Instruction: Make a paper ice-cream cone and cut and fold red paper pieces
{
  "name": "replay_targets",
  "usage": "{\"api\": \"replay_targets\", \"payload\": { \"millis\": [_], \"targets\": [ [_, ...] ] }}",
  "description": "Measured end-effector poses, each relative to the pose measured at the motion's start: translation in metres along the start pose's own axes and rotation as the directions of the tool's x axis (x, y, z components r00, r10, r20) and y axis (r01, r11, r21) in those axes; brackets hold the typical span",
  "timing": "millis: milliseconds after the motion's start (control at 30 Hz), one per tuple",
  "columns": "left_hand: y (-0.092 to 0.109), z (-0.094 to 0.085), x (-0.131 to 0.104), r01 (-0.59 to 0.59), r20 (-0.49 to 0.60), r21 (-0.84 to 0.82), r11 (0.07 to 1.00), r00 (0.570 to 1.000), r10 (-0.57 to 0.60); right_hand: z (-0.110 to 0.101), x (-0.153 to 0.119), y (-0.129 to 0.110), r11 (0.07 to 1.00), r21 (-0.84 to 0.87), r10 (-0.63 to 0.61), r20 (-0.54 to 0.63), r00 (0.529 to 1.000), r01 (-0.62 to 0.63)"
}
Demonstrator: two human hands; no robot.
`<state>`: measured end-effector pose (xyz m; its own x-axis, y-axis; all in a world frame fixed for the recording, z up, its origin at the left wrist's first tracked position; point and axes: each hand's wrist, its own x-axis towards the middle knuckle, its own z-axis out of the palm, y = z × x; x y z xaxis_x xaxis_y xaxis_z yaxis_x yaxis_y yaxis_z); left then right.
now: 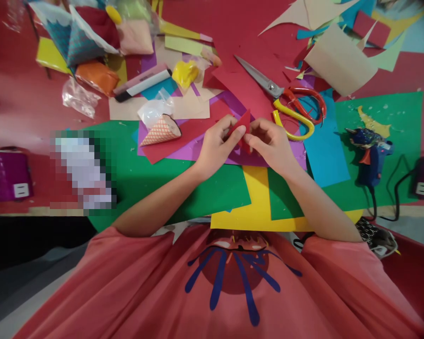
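A small folded piece of red paper [246,120] is held up between both hands over the purple sheet. My left hand [221,143] pinches it from the left, thumb on its near face. From the right, my right hand [272,143] grips its edge with thumb and curled fingers. Just beyond the right hand lie scissors [273,88] with one red and one yellow handle, blades pointing away to the left. To the left of my hands a paper cone [161,130] with a red lattice pattern rests on its side, next to a bag of white material [156,110].
A blue glue gun [371,162] with a cord lies on green paper [406,122] at the right. Markers [144,84], bags of coloured clay [97,76] and paper scraps [341,61] cover the far side. A blurred-out object [85,169] lies at the left.
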<state>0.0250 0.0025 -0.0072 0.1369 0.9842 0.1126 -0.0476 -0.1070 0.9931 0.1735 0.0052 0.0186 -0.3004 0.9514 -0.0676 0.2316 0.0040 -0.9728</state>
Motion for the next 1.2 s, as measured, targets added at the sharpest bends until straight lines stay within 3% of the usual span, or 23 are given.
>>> {"api": "replay_targets", "payload": {
  "millis": [267, 867, 1200],
  "targets": [
    [-0.004, -0.006, 0.003, -0.006, 0.027, -0.02, 1.0, 1.0, 0.007, -0.002, 0.002, 0.012, 0.967, 0.253, 0.049, -0.029, 0.998, -0.04],
    [-0.008, -0.01, 0.005, -0.07, 0.004, -0.001, 0.998, 0.998, 0.07, -0.003, 0.002, 0.014, 0.962, 0.272, 0.007, -0.03, 1.0, 0.002],
    [-0.008, -0.011, 0.004, -0.027, 0.011, -0.026, 0.999, 1.0, 0.028, -0.003, 0.0, 0.014, 0.962, 0.272, 0.038, -0.024, 0.999, -0.03]
  ]
}}
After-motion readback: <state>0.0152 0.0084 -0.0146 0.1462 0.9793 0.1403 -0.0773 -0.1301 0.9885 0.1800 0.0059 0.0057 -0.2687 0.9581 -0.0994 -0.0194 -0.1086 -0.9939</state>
